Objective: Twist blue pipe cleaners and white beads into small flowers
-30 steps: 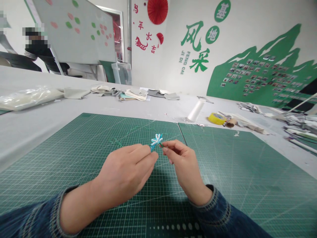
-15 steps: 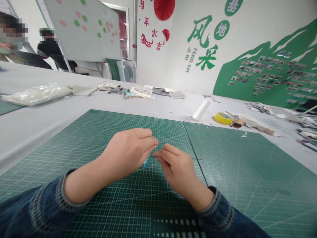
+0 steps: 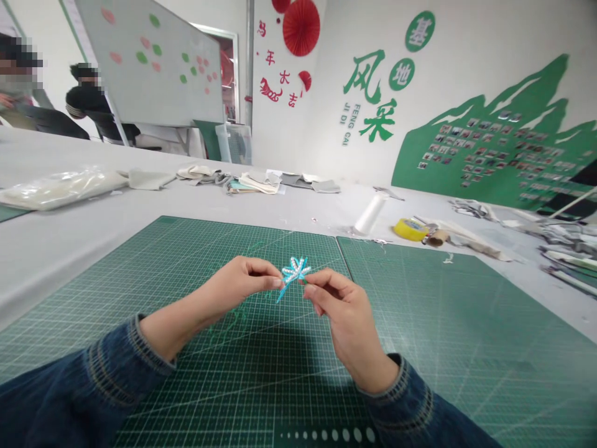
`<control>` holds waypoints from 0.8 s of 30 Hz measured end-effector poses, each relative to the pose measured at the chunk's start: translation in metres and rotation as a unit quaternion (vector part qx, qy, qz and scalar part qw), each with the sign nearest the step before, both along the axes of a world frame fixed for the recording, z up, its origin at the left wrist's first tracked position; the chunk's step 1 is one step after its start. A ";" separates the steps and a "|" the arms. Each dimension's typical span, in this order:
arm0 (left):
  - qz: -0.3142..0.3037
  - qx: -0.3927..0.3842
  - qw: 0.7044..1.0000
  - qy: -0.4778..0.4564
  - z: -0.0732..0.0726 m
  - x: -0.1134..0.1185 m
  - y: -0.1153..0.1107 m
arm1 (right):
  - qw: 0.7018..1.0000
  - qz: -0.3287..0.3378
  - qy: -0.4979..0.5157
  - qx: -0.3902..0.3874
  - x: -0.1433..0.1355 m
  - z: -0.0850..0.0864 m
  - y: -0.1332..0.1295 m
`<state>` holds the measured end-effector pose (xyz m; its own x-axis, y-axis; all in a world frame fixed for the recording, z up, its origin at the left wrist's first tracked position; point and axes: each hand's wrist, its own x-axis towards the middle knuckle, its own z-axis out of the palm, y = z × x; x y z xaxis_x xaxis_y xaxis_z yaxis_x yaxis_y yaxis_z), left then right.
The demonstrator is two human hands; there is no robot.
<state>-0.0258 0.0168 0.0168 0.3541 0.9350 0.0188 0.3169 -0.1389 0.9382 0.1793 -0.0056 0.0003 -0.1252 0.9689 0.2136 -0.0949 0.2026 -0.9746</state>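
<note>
Between my two hands, above the green cutting mat [image 3: 196, 367], is a small blue ribbon bow [image 3: 295, 270] with white bead-like dots along its loops. A thin blue tail hangs from it to the lower left. My left hand [image 3: 254, 277] pinches the bow's left side between thumb and fingertips. From the other side, my right hand [image 3: 336, 305] pinches its right edge, where a bit of darker green shows at the fingertips. Loose green thread [image 3: 233, 320] appears near my left hand; whether it joins the bow I cannot tell.
Beyond the mat stand a white roll [image 3: 370, 213] and a yellow tape roll [image 3: 410, 229]. Folded cloth pieces [image 3: 256, 182] and a plastic-wrapped bundle [image 3: 65, 188] lie farther back. A second cutting mat [image 3: 457, 323] adjoins on the right. Two people sit at the far left.
The bow, mostly hidden by my hands before, now shows its loops facing up. My left hand has rotated and lowered, opening a gap between the hands. The view has tilted slightly up and right.
</note>
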 end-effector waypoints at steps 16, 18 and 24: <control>0.036 0.119 0.992 0.010 0.007 0.027 -0.035 | 0.986 -0.047 0.136 -0.083 -0.003 0.000 0.004; 0.045 0.122 0.991 0.005 0.008 0.030 -0.038 | 0.987 -0.050 0.129 -0.082 -0.003 0.000 0.003; 0.081 0.156 0.984 0.029 0.007 0.039 -0.046 | 0.992 -0.071 0.089 -0.062 -0.005 -0.001 0.003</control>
